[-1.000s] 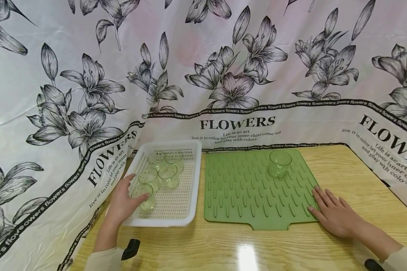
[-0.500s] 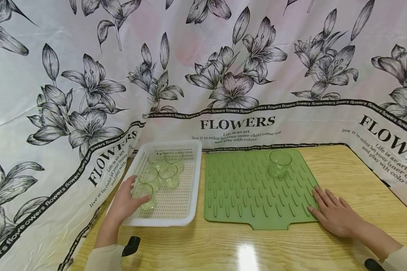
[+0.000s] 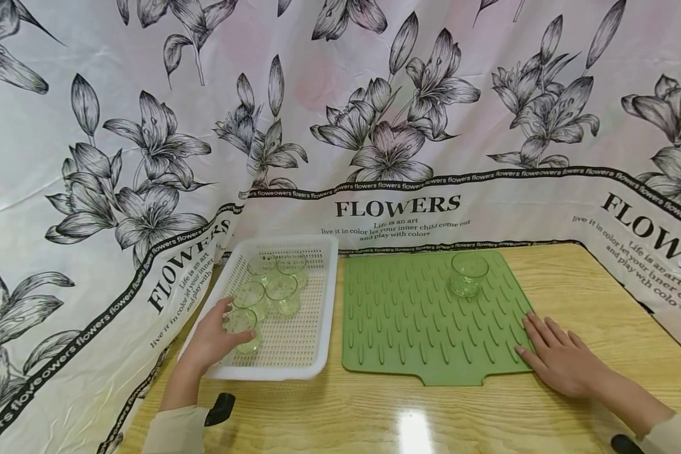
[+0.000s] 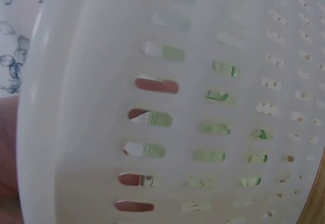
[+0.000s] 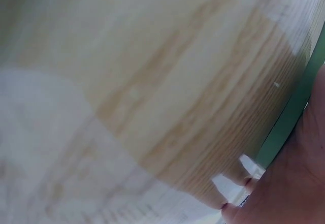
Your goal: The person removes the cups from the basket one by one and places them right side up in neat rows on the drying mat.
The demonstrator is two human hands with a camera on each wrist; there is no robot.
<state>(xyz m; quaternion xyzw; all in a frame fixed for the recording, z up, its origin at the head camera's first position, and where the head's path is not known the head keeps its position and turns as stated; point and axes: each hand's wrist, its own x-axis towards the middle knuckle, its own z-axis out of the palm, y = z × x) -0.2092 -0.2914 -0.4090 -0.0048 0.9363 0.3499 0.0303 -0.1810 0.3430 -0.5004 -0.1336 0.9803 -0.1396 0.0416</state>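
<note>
My left hand [image 3: 211, 334] reaches over the near left side of a white plastic basket [image 3: 321, 353]. Thumb and fingers curl round the nearest drinking glass [image 3: 248, 345], which stands upright inside. Beyond it stand several more clear glasses [image 3: 284, 302]. Through the basket's slotted wall [image 4: 91, 107], the left wrist view shows bits of fingers and greenish glass. Flat on the table, my right hand [image 3: 564, 359] has its fingertips at the right edge of a green ridged mat [image 3: 397, 328]. One glass [image 3: 468, 277] stands upright toward the mat's back right.
The wooden table [image 3: 329, 416] carries the basket on the left and the mat on the right, with a narrow gap between them. A floral-printed cloth [image 3: 397, 145] hangs behind and along both sides. In the right wrist view, the mat's edge [image 5: 292, 117] runs beside the hand.
My left hand and the glass it holds have shifted very slightly right and toward the front. The right hand stays in place.
</note>
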